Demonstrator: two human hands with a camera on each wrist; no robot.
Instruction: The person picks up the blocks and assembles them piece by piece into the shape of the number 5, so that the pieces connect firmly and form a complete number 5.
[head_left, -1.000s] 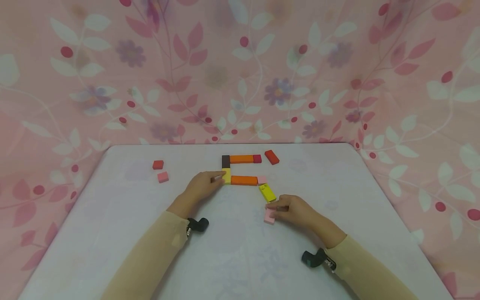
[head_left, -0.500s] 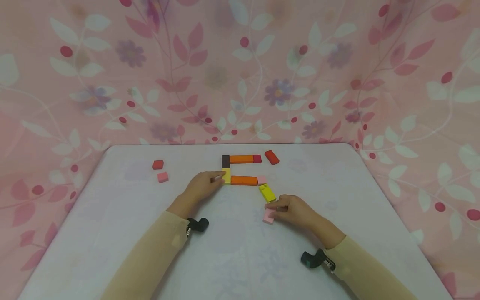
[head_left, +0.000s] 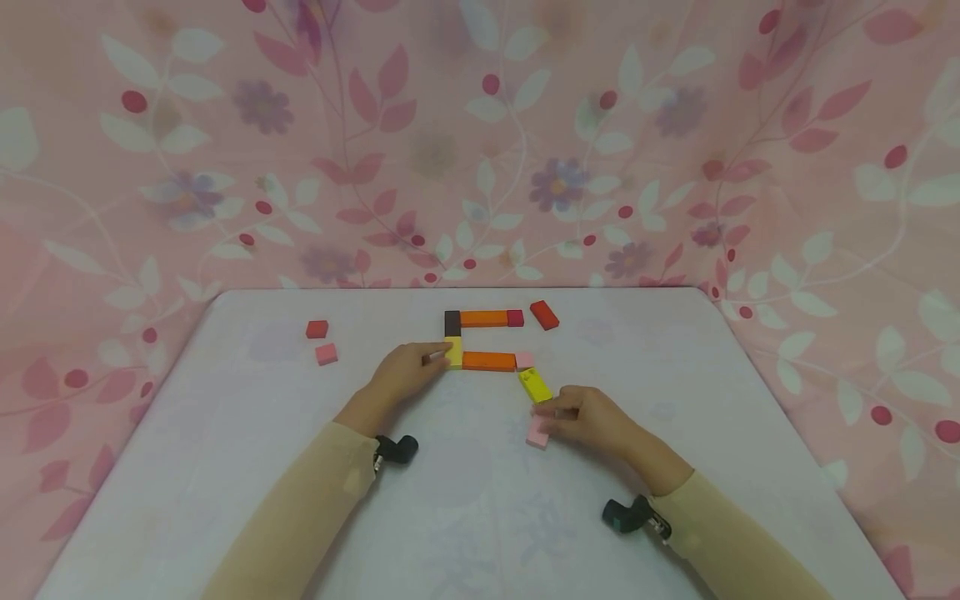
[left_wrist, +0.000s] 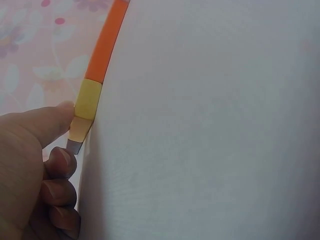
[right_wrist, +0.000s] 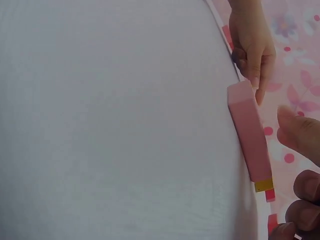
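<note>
In the head view, my left hand (head_left: 405,372) touches the left side of a pale yellow block (head_left: 455,354) with index finger and thumb extended. The left wrist view shows the thumb (left_wrist: 57,120) against that yellow block (left_wrist: 88,98), the other fingers curled. My right hand (head_left: 592,419) is over the right side of a pink block (head_left: 537,433). Seen from the right wrist, a gap separates the thumb (right_wrist: 297,131) from this pink block (right_wrist: 247,131). A bright yellow block (head_left: 535,385) lies slanted just beyond the pink one.
An orange block (head_left: 489,361) joins the pale yellow one, with a small pink block (head_left: 524,360) at its end. Behind are a black block (head_left: 452,322), another orange block (head_left: 483,318) and a crimson block (head_left: 515,317). Loose red (head_left: 544,315), red (head_left: 317,329) and pink (head_left: 326,354) blocks lie around.
The pink block near my right hand has shifted slightly left, and the right hand has risen a little from it. My left hand stays at the pale yellow block.
</note>
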